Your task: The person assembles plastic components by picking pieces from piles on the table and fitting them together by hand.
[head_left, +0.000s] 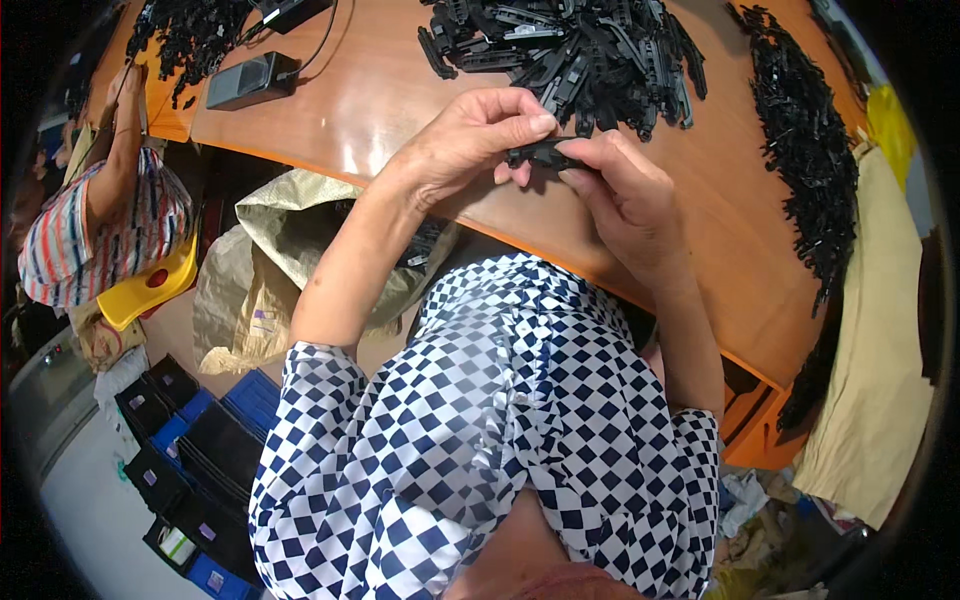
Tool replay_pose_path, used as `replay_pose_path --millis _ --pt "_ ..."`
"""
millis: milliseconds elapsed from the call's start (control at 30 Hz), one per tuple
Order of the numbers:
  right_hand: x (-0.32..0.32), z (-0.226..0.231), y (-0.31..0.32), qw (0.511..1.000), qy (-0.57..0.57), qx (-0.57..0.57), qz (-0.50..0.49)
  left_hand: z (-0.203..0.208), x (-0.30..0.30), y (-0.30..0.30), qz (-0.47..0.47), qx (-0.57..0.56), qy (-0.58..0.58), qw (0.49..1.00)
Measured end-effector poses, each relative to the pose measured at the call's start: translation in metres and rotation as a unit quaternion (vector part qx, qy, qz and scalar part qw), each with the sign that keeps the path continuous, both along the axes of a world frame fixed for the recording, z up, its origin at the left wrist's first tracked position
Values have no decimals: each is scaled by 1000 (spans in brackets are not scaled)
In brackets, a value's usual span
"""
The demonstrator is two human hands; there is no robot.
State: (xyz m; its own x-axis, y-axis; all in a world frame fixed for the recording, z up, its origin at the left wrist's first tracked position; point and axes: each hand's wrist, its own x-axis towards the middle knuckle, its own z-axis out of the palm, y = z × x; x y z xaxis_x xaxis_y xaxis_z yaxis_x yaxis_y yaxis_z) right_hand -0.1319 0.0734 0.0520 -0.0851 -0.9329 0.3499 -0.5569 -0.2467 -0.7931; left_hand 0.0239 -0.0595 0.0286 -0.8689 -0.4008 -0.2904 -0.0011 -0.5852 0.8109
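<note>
Both of my hands meet over the near part of the wooden table [390, 110], with one small black plastic part [543, 154] between them. My left hand [480, 130] pinches its left end with thumb and fingers. The thumb and forefinger of my right hand [630, 190] grip its right end. Fingers cover both ends, so the part's full shape is hidden. Just beyond my hands lies a heap of long, narrow black plastic parts [590, 65].
More small black parts [805, 150] spread along the table's right side. A black box with a cable [252, 80] lies at the left. Below the edge stands an open woven sack [270, 260]. Black and blue bins [215, 440] sit lower left. Another person in a striped top [110, 230] works far left.
</note>
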Motion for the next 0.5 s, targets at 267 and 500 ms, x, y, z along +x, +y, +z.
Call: replay_pose_path --millis 267,500 --pt "9 -31 1 994 -41 -48 -88 -2 -7 7 32 -50 19 998" --pt "6 -35 2 976 -53 -75 -196 -3 -34 50 161 -159 28 974"
